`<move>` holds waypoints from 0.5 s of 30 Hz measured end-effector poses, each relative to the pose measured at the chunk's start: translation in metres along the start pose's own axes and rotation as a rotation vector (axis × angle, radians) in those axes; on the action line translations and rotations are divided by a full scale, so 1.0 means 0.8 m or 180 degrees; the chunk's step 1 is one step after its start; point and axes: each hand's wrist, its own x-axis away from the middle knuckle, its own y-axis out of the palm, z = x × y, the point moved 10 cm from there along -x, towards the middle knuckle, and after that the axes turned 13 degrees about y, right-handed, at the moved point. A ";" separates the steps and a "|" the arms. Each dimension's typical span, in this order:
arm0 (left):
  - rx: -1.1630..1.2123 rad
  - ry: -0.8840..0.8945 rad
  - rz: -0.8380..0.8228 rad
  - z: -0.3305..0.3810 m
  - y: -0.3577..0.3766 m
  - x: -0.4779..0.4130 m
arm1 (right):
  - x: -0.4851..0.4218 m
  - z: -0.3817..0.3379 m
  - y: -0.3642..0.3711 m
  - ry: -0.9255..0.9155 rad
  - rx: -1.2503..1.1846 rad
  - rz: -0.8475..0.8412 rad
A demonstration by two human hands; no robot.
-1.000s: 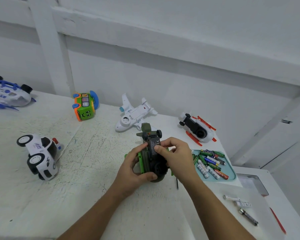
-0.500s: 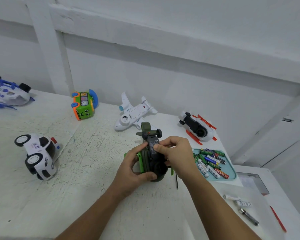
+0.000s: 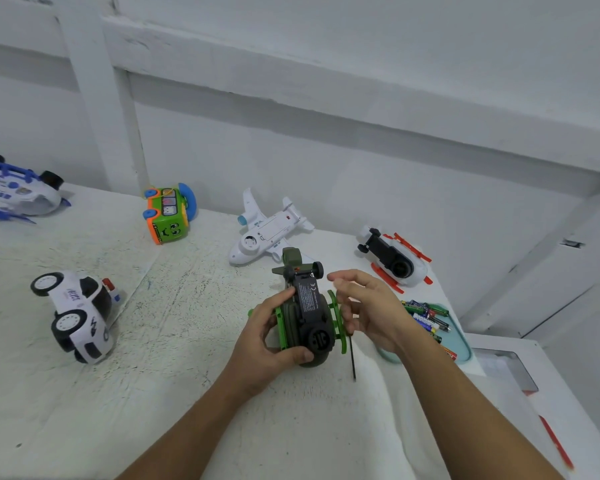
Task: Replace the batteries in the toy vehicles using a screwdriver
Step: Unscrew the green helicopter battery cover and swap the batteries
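Note:
A dark green toy helicopter (image 3: 309, 317) lies belly-up at the middle of the white table, its black battery cover facing me. My left hand (image 3: 267, 337) grips its left side, thumb under the nose. Just right of the toy, my right hand (image 3: 371, 306) hovers with index finger and thumb stretched out, off the cover. Its lower fingers curl round a screwdriver whose thin black shaft (image 3: 352, 358) points down at the table. Several loose batteries (image 3: 426, 313) lie in a teal tray (image 3: 463, 341) behind my right wrist.
Other toys ring the table: a police car (image 3: 77, 317) at left, a blue-white helicopter (image 3: 14, 192) far left, a green bus (image 3: 167, 216), a white plane (image 3: 267, 233) and a white-red helicopter (image 3: 395, 261) along the wall. A red stick (image 3: 555, 445) lies near the right edge.
My right hand has lifted off the battery cover and moved right, opening its index finger and thumb. The left hand still holds the toy in place.

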 end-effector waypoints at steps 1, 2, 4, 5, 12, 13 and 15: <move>0.0014 -0.0003 0.0003 0.000 0.000 0.000 | -0.004 0.004 -0.007 0.0099 -0.0064 0.0101; 0.0026 -0.0007 0.0006 0.001 0.000 0.000 | -0.007 0.007 -0.015 0.0163 0.0003 0.0264; 0.0053 -0.0018 0.0011 0.002 0.001 0.000 | -0.012 0.007 -0.030 0.0125 0.0663 0.0729; 0.0063 -0.0023 0.0010 0.002 0.001 0.000 | -0.012 0.002 -0.036 0.0030 0.1206 0.1020; 0.0045 -0.0007 0.0007 0.002 0.000 0.000 | -0.030 0.013 -0.037 0.0068 0.2860 0.1424; 0.0024 -0.0007 0.0008 0.002 0.000 0.000 | -0.032 0.017 -0.038 0.0103 0.2876 0.1423; -0.0014 -0.0009 0.0006 0.001 0.000 -0.001 | -0.034 0.020 -0.041 0.0124 0.2720 0.1386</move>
